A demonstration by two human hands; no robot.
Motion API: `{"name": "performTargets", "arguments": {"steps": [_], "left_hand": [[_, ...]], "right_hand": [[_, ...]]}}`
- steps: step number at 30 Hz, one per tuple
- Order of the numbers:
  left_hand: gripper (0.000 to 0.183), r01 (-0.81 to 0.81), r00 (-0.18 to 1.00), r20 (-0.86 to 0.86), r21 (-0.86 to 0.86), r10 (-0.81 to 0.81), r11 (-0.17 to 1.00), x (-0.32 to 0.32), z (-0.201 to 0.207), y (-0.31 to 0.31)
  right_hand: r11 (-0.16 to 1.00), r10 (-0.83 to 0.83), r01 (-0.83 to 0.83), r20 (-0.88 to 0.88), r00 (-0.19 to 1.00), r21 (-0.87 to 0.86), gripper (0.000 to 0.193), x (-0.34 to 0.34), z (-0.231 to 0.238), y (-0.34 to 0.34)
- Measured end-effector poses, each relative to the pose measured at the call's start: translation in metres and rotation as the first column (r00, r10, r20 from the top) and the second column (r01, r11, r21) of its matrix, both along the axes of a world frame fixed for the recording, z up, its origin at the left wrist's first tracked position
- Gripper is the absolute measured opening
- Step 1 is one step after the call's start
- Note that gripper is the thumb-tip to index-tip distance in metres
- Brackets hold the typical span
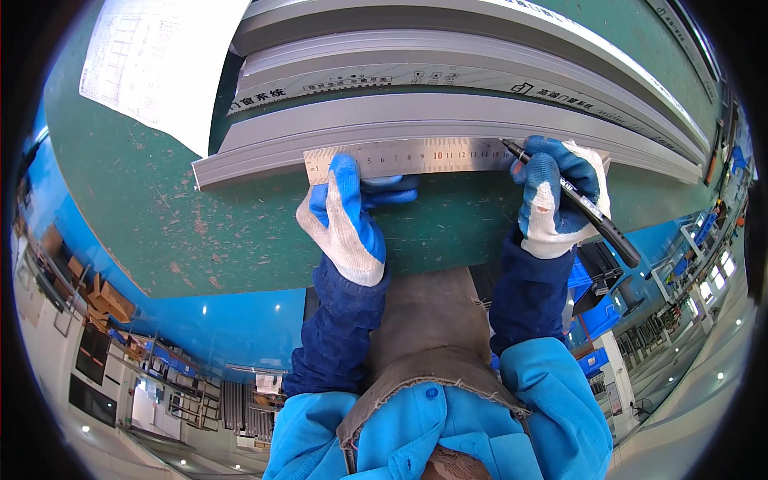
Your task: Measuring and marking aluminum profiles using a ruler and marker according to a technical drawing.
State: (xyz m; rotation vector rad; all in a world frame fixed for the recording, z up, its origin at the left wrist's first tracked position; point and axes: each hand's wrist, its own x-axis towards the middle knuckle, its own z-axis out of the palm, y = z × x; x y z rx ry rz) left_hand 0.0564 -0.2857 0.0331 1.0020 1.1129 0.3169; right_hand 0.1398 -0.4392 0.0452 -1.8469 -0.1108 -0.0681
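A steel ruler (436,156) lies lengthwise along the near edge of a grey aluminium profile (360,114) on the green workbench. My left hand (346,220), in a blue-and-white coated glove, pinches the ruler near its left end with the thumb on top; its other fingers reach underneath. At the ruler's right part, my right hand (560,196), gloved alike, grips a black marker pen (596,216). The pen slants across the fingers, its bare tip pointing up-left over the ruler. Those fingers also touch the ruler, whose right end shows just beyond the glove.
Behind the profile lie several more grey profiles (448,46) with printed protective film. A white drawing sheet (160,68) covers the bench's upper left. Tools (712,152) line the right edge of the green bench (144,208). Blue floor, cardboard boxes (108,300) and racks surround it.
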Motion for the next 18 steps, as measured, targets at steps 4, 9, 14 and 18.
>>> {"name": "performTargets", "arguments": {"steps": [4,9,14,18], "left_hand": [[0.032,0.032,0.999,-0.02,-0.049,-0.033,0.998,-0.004,-0.001,-0.004],[0.029,-0.055,0.992,-0.098,0.18,0.074,0.982,-0.017,-0.02,-0.006],[0.026,-0.016,1.0,-0.01,0.119,0.017,0.993,-0.017,-0.018,-0.004],[0.024,-0.019,0.996,0.079,-0.133,0.03,0.991,-0.007,0.003,-0.005]], "right_hand": [[1.0,-0.01,0.01,0.021,1.0,-0.001,0.013,0.002,0.001,0.0],[0.993,-0.027,0.033,-0.052,0.998,0.114,0.013,0.0,0.003,0.007],[0.999,0.031,-0.031,-0.009,0.999,0.027,0.008,0.002,0.004,0.006],[0.99,0.092,-0.089,0.023,0.996,-0.112,0.008,0.003,0.004,0.0]]}}
